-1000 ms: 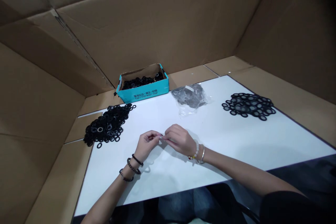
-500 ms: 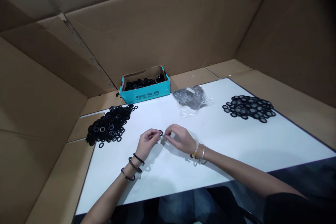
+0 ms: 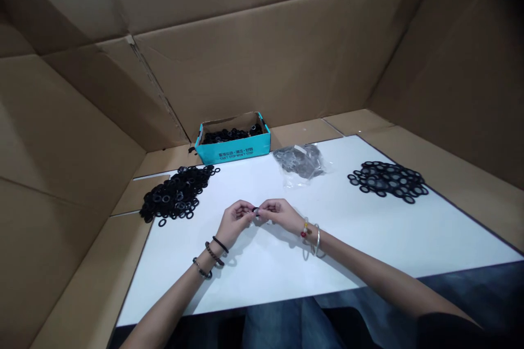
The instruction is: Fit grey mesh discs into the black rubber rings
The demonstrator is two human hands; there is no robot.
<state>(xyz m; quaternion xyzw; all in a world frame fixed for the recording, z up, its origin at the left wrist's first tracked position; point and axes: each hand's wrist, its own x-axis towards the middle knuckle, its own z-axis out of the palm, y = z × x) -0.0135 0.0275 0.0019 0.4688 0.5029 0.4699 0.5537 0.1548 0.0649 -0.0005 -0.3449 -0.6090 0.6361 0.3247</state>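
Note:
A small black ring (image 3: 256,210) is pinched between my two hands, just above the white board. My left hand (image 3: 234,222) grips its left side with thumb and fingers. On the opposite side, the closed fingertips of my right hand (image 3: 285,215) press at the ring. Something pale shows at the ring's opening, too small to make out. To the left lies a heap of loose black rings (image 3: 176,196). On the right is a spread pile of black rings with grey centres (image 3: 391,179). Behind my right hand rests a clear plastic bag of thin grey pieces (image 3: 301,162).
An open teal box (image 3: 235,151) holding more black rings stands at the back edge of the white board (image 3: 311,278). Cardboard walls (image 3: 254,65) enclose the back and both sides. One stray ring (image 3: 162,222) lies in front of the left heap.
My right hand has closed in on the ring, and its fingertips now meet it where a gap showed before. My left hand keeps its pinch. The camera view has tilted slightly.

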